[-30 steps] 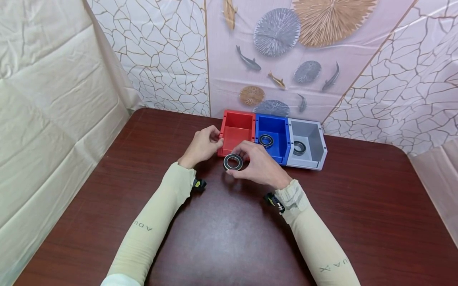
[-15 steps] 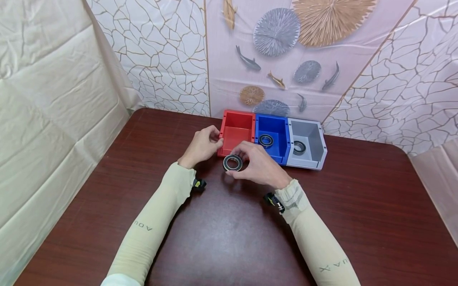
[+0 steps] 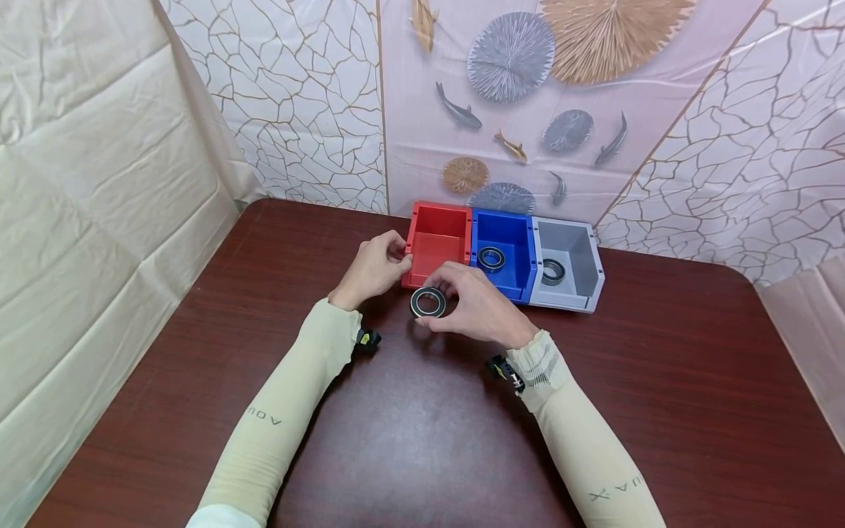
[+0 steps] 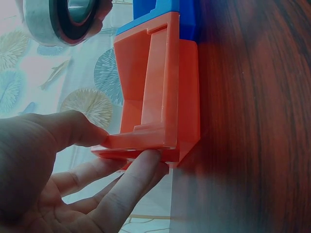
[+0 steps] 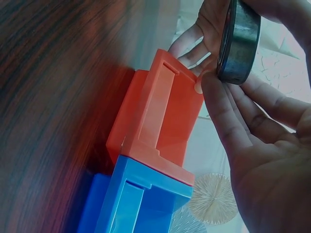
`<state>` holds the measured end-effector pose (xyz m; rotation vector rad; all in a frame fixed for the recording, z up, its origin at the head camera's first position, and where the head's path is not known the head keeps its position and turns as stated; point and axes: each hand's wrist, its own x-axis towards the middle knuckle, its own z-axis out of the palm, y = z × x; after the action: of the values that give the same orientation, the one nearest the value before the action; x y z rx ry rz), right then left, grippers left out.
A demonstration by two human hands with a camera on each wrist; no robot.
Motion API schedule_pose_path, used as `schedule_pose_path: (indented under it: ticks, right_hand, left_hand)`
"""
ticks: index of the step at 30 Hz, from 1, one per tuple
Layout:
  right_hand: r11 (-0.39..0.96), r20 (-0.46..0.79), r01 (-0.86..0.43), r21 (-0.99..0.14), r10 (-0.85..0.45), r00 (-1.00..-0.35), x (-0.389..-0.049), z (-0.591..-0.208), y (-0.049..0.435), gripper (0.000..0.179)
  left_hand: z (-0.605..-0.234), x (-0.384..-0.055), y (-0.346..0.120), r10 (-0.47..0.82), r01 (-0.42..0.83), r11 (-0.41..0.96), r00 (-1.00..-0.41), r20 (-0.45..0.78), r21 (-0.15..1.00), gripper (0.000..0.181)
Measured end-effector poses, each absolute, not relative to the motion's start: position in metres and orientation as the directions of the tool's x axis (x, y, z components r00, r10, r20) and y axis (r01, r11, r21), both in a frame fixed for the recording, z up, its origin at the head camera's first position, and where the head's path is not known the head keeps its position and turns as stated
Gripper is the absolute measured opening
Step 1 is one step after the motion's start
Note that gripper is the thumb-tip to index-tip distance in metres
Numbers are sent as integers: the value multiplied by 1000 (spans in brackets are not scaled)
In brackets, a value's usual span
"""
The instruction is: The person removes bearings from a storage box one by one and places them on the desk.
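Note:
My right hand (image 3: 477, 304) pinches a ball bearing (image 3: 428, 302), a metal ring with a black seal, above the table just in front of the red bin (image 3: 439, 257). The right wrist view shows the bearing (image 5: 239, 42) edge-on between thumb and fingers. With my left hand (image 3: 373, 270) I grip the left side wall of the red bin; in the left wrist view the thumb is inside the rim and the fingers outside. No bearing shows in the red bin. A second bearing (image 3: 491, 259) lies in the blue bin (image 3: 517, 282), and a third (image 3: 552, 272) in the grey bin (image 3: 587, 257).
The three bins stand side by side, touching, near the back edge of the dark wooden table (image 3: 409, 440). Behind them hangs a patterned cloth (image 3: 317, 103). A plain pale cloth (image 3: 99, 183) hangs along the left side.
The bearing in my right hand has shifted very slightly toward me and to the left. My left hand stays in place on the red bin.

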<state>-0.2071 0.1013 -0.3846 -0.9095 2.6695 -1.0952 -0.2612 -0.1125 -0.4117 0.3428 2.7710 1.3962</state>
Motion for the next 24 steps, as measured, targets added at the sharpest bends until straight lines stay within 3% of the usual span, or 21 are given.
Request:
schedule_pose_path:
  ticks: [24]
  right_hand:
    - [560, 97, -508, -654, -604, -791, -206, -386, 100, 43]
  left_hand:
    - [-411, -261, -113, 202, 176, 575, -977, 70, 799, 19]
